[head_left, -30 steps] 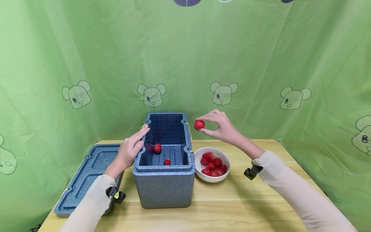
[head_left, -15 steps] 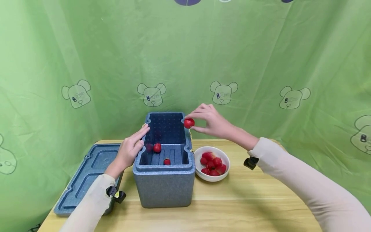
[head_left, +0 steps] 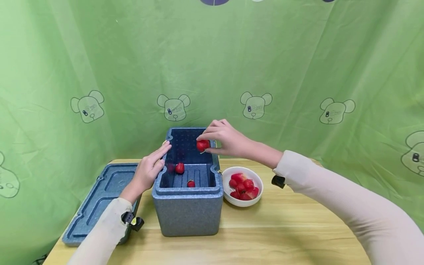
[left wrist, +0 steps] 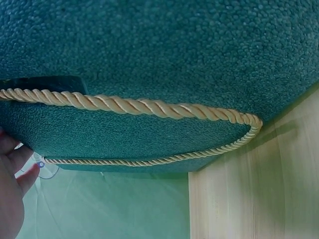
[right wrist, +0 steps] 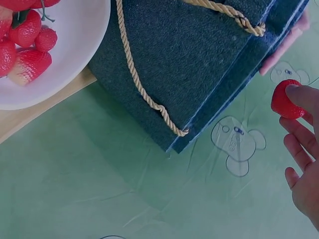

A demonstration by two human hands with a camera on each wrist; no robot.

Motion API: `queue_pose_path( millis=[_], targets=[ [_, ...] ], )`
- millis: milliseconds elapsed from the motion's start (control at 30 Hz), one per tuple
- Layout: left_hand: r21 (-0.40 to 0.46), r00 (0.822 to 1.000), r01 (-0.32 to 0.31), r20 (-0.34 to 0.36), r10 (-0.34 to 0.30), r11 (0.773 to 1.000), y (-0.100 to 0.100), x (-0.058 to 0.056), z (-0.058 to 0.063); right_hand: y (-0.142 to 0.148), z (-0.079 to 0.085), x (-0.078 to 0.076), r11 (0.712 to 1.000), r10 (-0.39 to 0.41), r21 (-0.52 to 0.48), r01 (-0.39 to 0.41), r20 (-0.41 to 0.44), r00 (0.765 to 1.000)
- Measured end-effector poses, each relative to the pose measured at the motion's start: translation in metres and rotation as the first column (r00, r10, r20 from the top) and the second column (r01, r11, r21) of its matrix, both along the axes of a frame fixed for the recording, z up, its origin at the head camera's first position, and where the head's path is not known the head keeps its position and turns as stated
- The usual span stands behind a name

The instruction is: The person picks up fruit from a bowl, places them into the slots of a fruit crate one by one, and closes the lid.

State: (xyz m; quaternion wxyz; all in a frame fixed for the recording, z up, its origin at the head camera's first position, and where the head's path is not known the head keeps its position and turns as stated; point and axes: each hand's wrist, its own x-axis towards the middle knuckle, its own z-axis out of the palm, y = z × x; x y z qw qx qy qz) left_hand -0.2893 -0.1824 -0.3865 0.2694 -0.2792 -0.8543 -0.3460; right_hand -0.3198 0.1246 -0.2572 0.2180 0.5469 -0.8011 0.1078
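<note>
Pinching a red strawberry [head_left: 202, 145] between thumb and fingers, the right hand [head_left: 228, 140] has its grip over the opening of a blue-grey foam box [head_left: 187, 217], toward the far right corner of its rim. The box stands lidless on the wooden tabletop [head_left: 265, 235], left of the middle, and hides part of the far edge. The left hand [head_left: 150, 171] holds nothing in its grip; its fingers lie extended along the box's left rim. On the box floor, one strawberry [head_left: 180, 168] sits by the left wall and a smaller strawberry [head_left: 191, 183] lies nearer the front wall. Just right of the box, toward the tabletop's far edge, a white bowl [head_left: 243, 203] holds a cluster of strawberries [head_left: 243, 186]. A matching lid [head_left: 99, 206] lies along the left edge of the tabletop, its recessed face up, partly behind the left forearm. Twisted gold rope [left wrist: 149, 107] runs along the box's left side, with more rope [right wrist: 132, 64] on its right. Beyond the far edge hangs a green curtain [head_left: 212, 55] printed with bear heads.
</note>
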Motion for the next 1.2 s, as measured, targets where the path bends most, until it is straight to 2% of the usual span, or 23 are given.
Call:
queue_pose_path(
  millis=[233,667,900,1200],
  targets=[
    [-0.005,1.000,-0.007,-0.001,0.007,1.000,-0.001,0.000,0.001,-0.015,-0.003,0.003,0.997,0.009,0.082,-0.007,-0.021,1.000],
    [-0.017,1.000,-0.004,0.019,0.004,1.000,-0.003,0.000,0.002,-0.040,-0.015,0.007,0.983,0.055,0.176,-0.046,-0.048,0.997],
    [-0.019,1.000,-0.007,-0.001,0.007,1.000,-0.003,0.001,0.003,-0.049,-0.024,0.008,0.971,0.069,0.234,-0.046,-0.088,0.994],
    [-0.028,1.000,-0.011,0.017,0.012,1.000,0.000,0.002,0.004,-0.054,-0.031,0.010,0.960,0.042,0.278,-0.025,-0.057,0.997]
  ],
)
